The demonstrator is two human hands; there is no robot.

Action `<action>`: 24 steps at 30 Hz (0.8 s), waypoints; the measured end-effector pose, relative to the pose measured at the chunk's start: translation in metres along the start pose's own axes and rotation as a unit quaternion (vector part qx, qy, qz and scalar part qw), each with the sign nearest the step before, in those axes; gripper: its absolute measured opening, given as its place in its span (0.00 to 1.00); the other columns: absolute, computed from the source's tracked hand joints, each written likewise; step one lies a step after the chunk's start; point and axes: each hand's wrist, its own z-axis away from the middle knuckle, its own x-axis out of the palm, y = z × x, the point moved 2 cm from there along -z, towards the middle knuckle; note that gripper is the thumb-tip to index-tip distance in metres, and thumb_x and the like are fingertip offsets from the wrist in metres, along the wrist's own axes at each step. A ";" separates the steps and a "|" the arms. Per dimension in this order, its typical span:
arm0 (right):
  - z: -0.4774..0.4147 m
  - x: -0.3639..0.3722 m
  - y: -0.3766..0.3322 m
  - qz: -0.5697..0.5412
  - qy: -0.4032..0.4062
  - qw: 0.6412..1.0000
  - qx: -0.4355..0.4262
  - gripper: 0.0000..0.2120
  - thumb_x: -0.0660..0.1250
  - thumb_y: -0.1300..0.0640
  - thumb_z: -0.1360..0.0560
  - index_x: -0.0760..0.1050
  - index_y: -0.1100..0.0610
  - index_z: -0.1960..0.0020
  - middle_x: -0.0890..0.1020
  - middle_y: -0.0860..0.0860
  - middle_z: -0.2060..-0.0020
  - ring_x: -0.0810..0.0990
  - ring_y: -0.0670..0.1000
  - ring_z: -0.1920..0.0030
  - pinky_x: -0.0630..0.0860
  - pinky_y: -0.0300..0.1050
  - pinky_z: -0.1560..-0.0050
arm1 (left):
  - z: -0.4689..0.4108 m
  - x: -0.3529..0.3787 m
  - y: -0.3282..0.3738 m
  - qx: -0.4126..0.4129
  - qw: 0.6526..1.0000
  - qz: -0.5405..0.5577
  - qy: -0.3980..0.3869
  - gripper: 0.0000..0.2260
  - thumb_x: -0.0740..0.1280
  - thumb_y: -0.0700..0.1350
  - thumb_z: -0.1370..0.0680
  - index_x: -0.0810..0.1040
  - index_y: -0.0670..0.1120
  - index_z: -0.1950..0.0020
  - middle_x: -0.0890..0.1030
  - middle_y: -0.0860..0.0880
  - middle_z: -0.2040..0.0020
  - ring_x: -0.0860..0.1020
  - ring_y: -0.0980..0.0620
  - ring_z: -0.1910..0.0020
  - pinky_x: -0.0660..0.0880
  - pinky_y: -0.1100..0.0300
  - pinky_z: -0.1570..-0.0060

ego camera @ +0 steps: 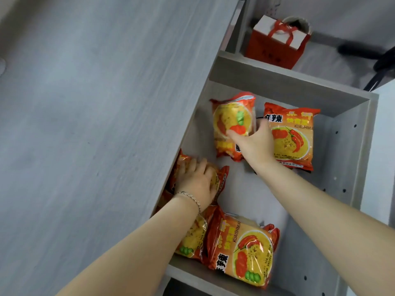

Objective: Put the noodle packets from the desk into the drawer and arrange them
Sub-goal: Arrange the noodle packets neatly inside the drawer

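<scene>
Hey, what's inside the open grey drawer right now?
The grey drawer holds orange-red noodle packets: the right hand grips one beside another, the left hand presses one, more lie nearest. Arms and desk edge hide the rest.

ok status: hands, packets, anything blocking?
Left hand flat on a packet by the desk edge. Right hand gripping a far packet. All in the drawer, nothing blocking.

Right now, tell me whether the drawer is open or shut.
Open: the drawer is pulled out from under the desk, noodle packets visible inside.
</scene>
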 end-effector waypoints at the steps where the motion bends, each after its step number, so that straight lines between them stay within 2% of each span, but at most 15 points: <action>1: 0.002 -0.011 -0.001 -0.040 0.032 0.999 -0.002 0.28 0.76 0.50 0.38 0.67 0.56 0.44 0.75 0.45 0.57 0.75 0.45 0.59 0.67 0.33 0.66 | -0.004 0.001 -0.001 -0.007 1.000 0.010 -0.012 0.23 0.55 0.55 0.23 0.60 0.49 0.29 0.64 0.45 0.28 0.60 0.42 0.30 0.54 0.43 0.30; 3: 0.005 -0.029 -0.001 -0.142 0.044 0.989 0.027 0.29 0.75 0.51 0.37 0.66 0.54 0.41 0.76 0.42 0.54 0.76 0.41 0.55 0.70 0.33 0.59 | -0.012 0.002 -0.005 -0.032 0.998 0.014 -0.053 0.23 0.53 0.57 0.22 0.58 0.55 0.28 0.67 0.46 0.30 0.61 0.41 0.31 0.57 0.42 0.33; 6: 0.014 -0.048 0.006 -0.274 -0.004 0.956 0.107 0.20 0.71 0.47 0.33 0.71 0.45 0.43 0.79 0.45 0.43 0.78 0.49 0.43 0.75 0.51 0.40 | -0.019 0.000 -0.006 -0.065 0.988 -0.042 -0.130 0.22 0.51 0.59 0.22 0.59 0.57 0.29 0.62 0.45 0.28 0.56 0.40 0.29 0.57 0.40 0.35; 7: 0.018 -0.053 0.010 -0.303 -0.021 0.942 0.141 0.19 0.70 0.44 0.32 0.72 0.43 0.43 0.80 0.46 0.42 0.78 0.51 0.42 0.74 0.55 0.39 | -0.020 -0.003 -0.005 -0.076 0.985 -0.050 -0.150 0.21 0.51 0.59 0.22 0.60 0.57 0.30 0.61 0.45 0.28 0.55 0.40 0.28 0.56 0.39 0.34; 10: 0.034 -0.055 0.023 -0.368 -0.049 0.900 0.228 0.20 0.69 0.42 0.31 0.75 0.47 0.41 0.85 0.48 0.49 0.85 0.52 0.52 0.81 0.54 0.52 | -0.019 -0.013 -0.002 -0.109 0.982 0.000 -0.157 0.18 0.52 0.55 0.21 0.68 0.53 0.33 0.64 0.46 0.29 0.55 0.45 0.27 0.50 0.40 0.30; 11: 0.039 -0.054 0.028 -0.395 -0.050 0.884 0.247 0.19 0.69 0.45 0.30 0.76 0.48 0.42 0.86 0.49 0.50 0.85 0.52 0.54 0.82 0.52 0.54 | -0.018 -0.018 -0.001 -0.120 0.984 0.069 -0.108 0.17 0.52 0.53 0.21 0.73 0.50 0.37 0.68 0.46 0.31 0.59 0.46 0.28 0.52 0.43 0.29; 12: 0.044 -0.053 0.031 -0.422 -0.053 0.868 0.257 0.18 0.68 0.48 0.29 0.75 0.49 0.41 0.85 0.50 0.49 0.85 0.52 0.53 0.81 0.51 0.53 | -0.017 -0.025 0.001 -0.134 0.975 0.177 -0.029 0.17 0.52 0.50 0.20 0.78 0.46 0.45 0.74 0.45 0.38 0.66 0.45 0.32 0.60 0.46 0.32; 13: 0.049 -0.051 0.033 -0.447 -0.058 0.854 0.259 0.17 0.67 0.51 0.28 0.74 0.51 0.39 0.84 0.51 0.47 0.84 0.52 0.52 0.81 0.50 0.51 | -0.012 -0.033 0.004 -0.152 0.938 0.307 0.051 0.17 0.53 0.49 0.20 0.79 0.44 0.56 0.79 0.44 0.48 0.74 0.44 0.40 0.69 0.51 0.42; 14: 0.053 -0.049 0.034 -0.467 -0.063 0.843 0.259 0.17 0.66 0.53 0.26 0.73 0.52 0.38 0.83 0.51 0.46 0.83 0.51 0.51 0.80 0.48 0.51 | -0.009 -0.039 0.007 -0.173 0.878 0.437 0.095 0.18 0.54 0.50 0.20 0.77 0.44 0.63 0.80 0.46 0.58 0.78 0.43 0.50 0.71 0.55 0.54; 15: 0.058 -0.047 0.035 -0.481 -0.067 0.835 0.260 0.16 0.64 0.55 0.26 0.73 0.52 0.38 0.82 0.52 0.47 0.82 0.50 0.53 0.80 0.46 0.53 | -0.007 -0.042 0.009 -0.197 0.798 0.560 0.103 0.18 0.56 0.53 0.21 0.77 0.45 0.64 0.79 0.48 0.64 0.79 0.45 0.57 0.70 0.56 0.61; 17: 0.068 -0.039 0.039 -0.495 -0.084 0.824 0.262 0.16 0.63 0.57 0.25 0.72 0.52 0.38 0.82 0.51 0.50 0.81 0.49 0.55 0.80 0.43 0.56 | -0.005 -0.045 0.018 -0.228 0.606 0.762 0.017 0.19 0.61 0.58 0.24 0.79 0.43 0.53 0.80 0.48 0.62 0.78 0.47 0.60 0.74 0.56 0.60; 18: 0.073 -0.036 0.040 -0.494 -0.099 0.826 0.255 0.16 0.64 0.59 0.26 0.72 0.53 0.38 0.82 0.51 0.51 0.81 0.49 0.55 0.80 0.43 0.57 | -0.004 -0.042 0.021 -0.237 0.545 0.804 -0.017 0.23 0.64 0.59 0.27 0.77 0.41 0.45 0.81 0.46 0.58 0.79 0.46 0.58 0.75 0.54 0.54; 19: 0.079 -0.034 0.042 -0.486 -0.121 0.831 0.243 0.16 0.65 0.60 0.27 0.73 0.53 0.39 0.83 0.51 0.51 0.82 0.49 0.55 0.80 0.43 0.56 | -0.002 -0.041 0.021 -0.239 0.535 0.810 -0.029 0.26 0.69 0.58 0.30 0.75 0.42 0.41 0.82 0.45 0.53 0.80 0.45 0.53 0.76 0.50 0.49; 22: 0.088 -0.033 0.046 -0.464 -0.183 0.839 0.216 0.19 0.66 0.50 0.34 0.76 0.51 0.44 0.83 0.50 0.51 0.81 0.50 0.51 0.76 0.46 0.47 | -0.001 -0.036 0.009 -0.266 0.655 0.706 0.037 0.23 0.73 0.54 0.32 0.74 0.48 0.41 0.81 0.49 0.46 0.79 0.48 0.48 0.74 0.53 0.46; 24: 0.079 -0.039 0.050 -0.483 -0.158 0.832 0.222 0.24 0.63 0.44 0.35 0.75 0.51 0.42 0.84 0.51 0.51 0.80 0.51 0.49 0.75 0.47 0.47 | -0.001 -0.038 -0.001 -0.262 0.697 0.665 0.058 0.24 0.71 0.53 0.29 0.71 0.48 0.37 0.79 0.51 0.45 0.78 0.48 0.46 0.73 0.55 0.46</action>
